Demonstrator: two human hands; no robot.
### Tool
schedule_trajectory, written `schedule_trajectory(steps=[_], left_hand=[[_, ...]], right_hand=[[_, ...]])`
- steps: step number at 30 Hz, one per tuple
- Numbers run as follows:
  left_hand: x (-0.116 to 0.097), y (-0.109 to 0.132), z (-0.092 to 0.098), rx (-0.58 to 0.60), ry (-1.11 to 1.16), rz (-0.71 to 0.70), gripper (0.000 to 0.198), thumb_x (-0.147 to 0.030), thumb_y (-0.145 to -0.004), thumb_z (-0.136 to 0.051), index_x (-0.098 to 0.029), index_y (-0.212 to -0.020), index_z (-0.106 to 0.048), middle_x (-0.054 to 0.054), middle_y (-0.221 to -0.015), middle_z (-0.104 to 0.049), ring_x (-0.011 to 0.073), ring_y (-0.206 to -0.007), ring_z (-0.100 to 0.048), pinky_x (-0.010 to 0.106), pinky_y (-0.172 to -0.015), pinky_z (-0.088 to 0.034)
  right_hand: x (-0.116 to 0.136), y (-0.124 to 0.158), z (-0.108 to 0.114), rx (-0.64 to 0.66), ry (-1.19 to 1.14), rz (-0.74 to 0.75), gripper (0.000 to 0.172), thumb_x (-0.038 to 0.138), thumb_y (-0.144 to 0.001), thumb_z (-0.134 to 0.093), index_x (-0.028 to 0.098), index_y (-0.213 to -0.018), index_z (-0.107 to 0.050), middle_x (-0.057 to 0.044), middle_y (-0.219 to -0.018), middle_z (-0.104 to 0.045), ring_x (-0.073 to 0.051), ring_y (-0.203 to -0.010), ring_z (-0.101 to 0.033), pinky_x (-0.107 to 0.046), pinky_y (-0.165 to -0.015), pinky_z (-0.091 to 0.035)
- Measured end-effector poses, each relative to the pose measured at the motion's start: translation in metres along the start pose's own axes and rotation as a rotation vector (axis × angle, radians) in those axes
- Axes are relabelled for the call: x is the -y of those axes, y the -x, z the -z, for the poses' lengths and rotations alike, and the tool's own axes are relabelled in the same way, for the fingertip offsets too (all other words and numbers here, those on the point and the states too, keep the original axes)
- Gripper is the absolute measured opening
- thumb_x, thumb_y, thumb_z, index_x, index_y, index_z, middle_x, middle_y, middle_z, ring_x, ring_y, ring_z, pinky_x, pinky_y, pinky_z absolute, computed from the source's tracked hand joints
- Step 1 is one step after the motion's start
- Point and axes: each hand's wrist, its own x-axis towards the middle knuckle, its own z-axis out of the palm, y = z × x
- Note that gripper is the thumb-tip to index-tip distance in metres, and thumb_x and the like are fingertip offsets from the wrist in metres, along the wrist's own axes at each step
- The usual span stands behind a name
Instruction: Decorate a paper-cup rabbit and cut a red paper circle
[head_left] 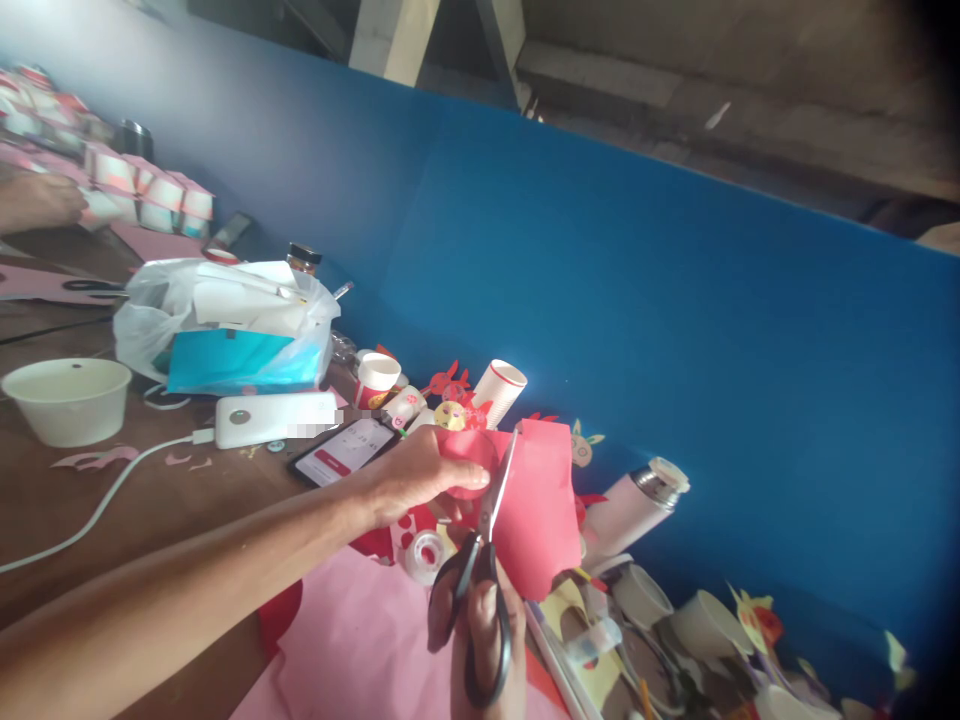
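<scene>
My left hand [442, 475] pinches a sheet of red paper [536, 510] near its left side, thumb on top. Black-handled scissors [487, 540] are in my right hand [487, 620], fingers through the loops. Their blades point up and away, lying along the sheet beside my left thumb; whether they are cutting I cannot tell exactly. Below my hands a large piece of pink paper [360, 640] covers the table. A roll of clear tape [425, 556] rests just under my left hand, next to red paper scraps.
A phone [345, 455], a white power bank [274, 418] with a cable, a white bowl [67, 400] and a filled plastic bag [225, 330] stand to the left. A pink thermos [630, 515] and paper cups [709, 630] are on the right. Another person's hand [41, 200] is at far left. A blue partition [637, 330] stands behind.
</scene>
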Motion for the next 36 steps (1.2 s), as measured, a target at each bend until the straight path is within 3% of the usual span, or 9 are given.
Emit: schedule_trajectory(steps=[16,22,24,31,36], left_hand=[[-0.001,-0.003,0.004,0.025,-0.020,0.030,0.014,-0.024,-0.061,-0.065,-0.011,-0.066,-0.062,0.004,-0.058,-0.061,0.0153,-0.052,-0.058,0.027,-0.051,-0.047],[-0.005,-0.001,0.008,0.093,-0.073,-0.021,0.011,-0.023,-0.066,-0.062,-0.012,-0.067,-0.061,0.004,-0.059,-0.062,0.0158,-0.054,-0.060,0.027,-0.051,-0.049],[-0.005,0.000,0.009,0.111,-0.098,-0.027,0.010,-0.023,-0.067,-0.061,-0.013,-0.067,-0.062,0.004,-0.061,-0.062,0.0147,-0.056,-0.059,0.025,-0.052,-0.048],[0.001,-0.005,0.010,-0.013,-0.344,-0.160,0.012,-0.018,-0.062,-0.056,-0.015,-0.050,-0.055,0.002,-0.050,-0.056,0.0127,-0.049,-0.054,0.022,-0.047,-0.041],[-0.002,-0.001,0.015,0.040,-0.354,-0.170,0.011,-0.021,-0.066,-0.055,-0.014,-0.063,-0.063,0.005,-0.058,-0.064,0.0167,-0.056,-0.061,0.023,-0.050,-0.045]], right_hand=[[-0.006,0.003,-0.004,-0.012,-0.129,-0.061,0.049,0.061,-0.082,-0.046,0.015,-0.092,-0.059,0.005,-0.044,-0.046,-0.010,-0.040,-0.030,-0.025,-0.044,-0.020],[-0.006,0.005,-0.010,-0.010,-0.230,-0.073,0.054,0.062,-0.084,-0.043,0.014,-0.105,-0.057,0.006,-0.041,-0.046,-0.012,-0.038,-0.038,-0.027,-0.046,-0.025],[-0.006,0.006,-0.014,-0.027,-0.289,-0.111,0.052,0.060,-0.084,-0.044,0.015,-0.106,-0.057,0.006,-0.042,-0.047,-0.012,-0.038,-0.041,-0.027,-0.045,-0.025],[-0.004,0.008,-0.024,-0.083,-0.560,-0.241,0.046,0.059,-0.080,-0.054,0.019,-0.102,-0.056,0.004,-0.052,-0.050,-0.009,-0.039,-0.040,-0.022,-0.040,-0.024],[-0.004,0.006,-0.026,-0.094,-0.537,-0.245,0.046,0.060,-0.077,-0.055,0.020,-0.100,-0.057,0.003,-0.057,-0.050,-0.011,-0.042,-0.044,-0.024,-0.038,-0.029]])
